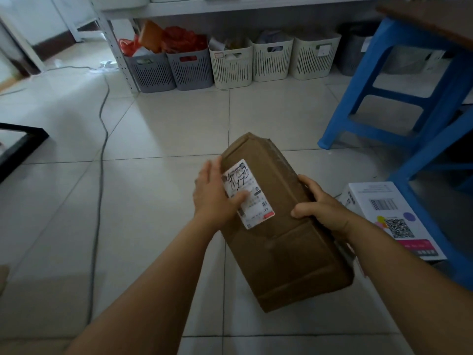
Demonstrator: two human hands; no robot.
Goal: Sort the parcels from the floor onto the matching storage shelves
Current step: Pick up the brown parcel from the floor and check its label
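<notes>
Taking the brown parcel [284, 226] as the landmark: far to its left a grey cable [101, 149] runs across the tiled floor [166, 124], and beyond it, under the white shelf [230, 6], stand five slotted baskets in a row, two grey [189, 70] on the left and three cream [271, 60] on the right. The left hand [215, 193] lies flat on the parcel's left face, fingers spread along the edge and thumb pressed across the white shipping label [248, 193]. The right hand [320, 203] clamps the opposite edge, fingers curled over the top and thumb on the upper face. Both hands hold it about equally near, just past the middle toward the far end. The parcel looks lifted off the floor, its long axis running from near-right to far-left, pointing toward the baskets. Next is probably reading the label, then carrying it forward. To its right one white printed box [391, 219] sits on the floor beside a blue stool [399, 80]; two parcels in view.
</notes>
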